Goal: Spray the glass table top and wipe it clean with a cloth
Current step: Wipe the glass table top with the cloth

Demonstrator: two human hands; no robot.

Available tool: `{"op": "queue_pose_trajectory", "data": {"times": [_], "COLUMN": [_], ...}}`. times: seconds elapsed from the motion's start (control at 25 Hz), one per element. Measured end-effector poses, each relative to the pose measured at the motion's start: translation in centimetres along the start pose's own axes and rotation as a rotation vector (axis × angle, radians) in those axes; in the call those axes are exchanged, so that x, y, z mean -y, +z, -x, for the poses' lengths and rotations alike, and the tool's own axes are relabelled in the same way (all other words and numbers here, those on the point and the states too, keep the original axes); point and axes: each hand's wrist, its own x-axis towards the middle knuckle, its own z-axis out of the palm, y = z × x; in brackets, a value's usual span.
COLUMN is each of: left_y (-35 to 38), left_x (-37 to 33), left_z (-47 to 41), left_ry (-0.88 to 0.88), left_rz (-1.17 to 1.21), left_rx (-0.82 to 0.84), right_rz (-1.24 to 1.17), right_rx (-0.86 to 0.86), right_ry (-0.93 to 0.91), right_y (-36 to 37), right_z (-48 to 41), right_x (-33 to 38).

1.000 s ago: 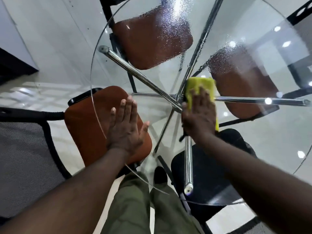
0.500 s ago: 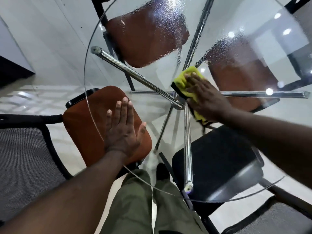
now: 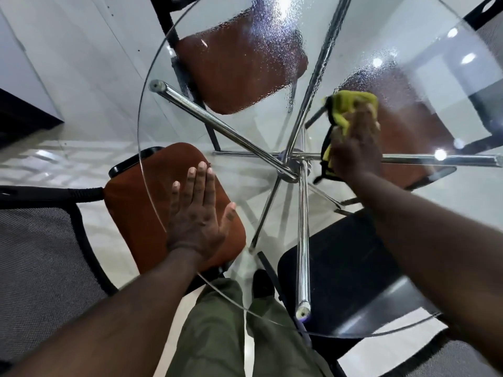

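Two things lie on the glass: the left hand, flat near the left rim, and the right hand, which presses the cloth just right of centre. Between them open glass runs from the near rim to the droplets at the far side. The chrome bars, orange seat and black seat lie under the pane, below any pass. A mesh chair stands left of the rim, seemingly apart from it

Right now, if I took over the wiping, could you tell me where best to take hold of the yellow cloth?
Probably the bunched far end of the yellow cloth, from above: it sticks out beyond the right hand, while the rest lies pressed on the glass table top beneath it.
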Motion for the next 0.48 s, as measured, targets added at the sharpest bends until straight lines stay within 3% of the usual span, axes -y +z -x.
{"op": "queue_pose_trajectory", "data": {"times": [0.04,0.08,0.12,0.24,0.28,0.32,0.36,0.48], "left_y": [-0.1,-0.2,-0.2,-0.1,0.1,0.1,0.2,0.1], "left_x": [0.0,-0.1,-0.2,0.0,0.1,0.1,0.1,0.2], "left_z": [0.1,0.1,0.0,0.0,-0.1,-0.2,-0.1,0.1], "left_ry": [-0.004,-0.006,-0.01,-0.013,-0.011,-0.008,-0.007,-0.019], "left_rz": [0.004,0.006,0.005,-0.014,-0.021,-0.019,-0.015,-0.003], "left_rx": [-0.002,-0.004,-0.004,-0.006,0.001,0.015,0.024,0.017], "right_rz": [0.001,0.016,0.024,0.108,0.1,0.061,-0.002,-0.119], "right_rx": [-0.072,-0.098,-0.074,0.164,0.201,0.237,0.204,-0.096], "right_ry": [0.258,0.341,0.242,-0.636,-0.787,-0.779,-0.604,0.188], "right_y": [0.8,1.7,2.5,4.2,3.6,3.0,2.4,0.8], "right_z": [0.9,2.2,3.7,5.2,3.7,2.2,0.9,1.9], "right_x": [2.2,4.6,6.5,6.4,5.5,4.4,3.5,2.5]}}
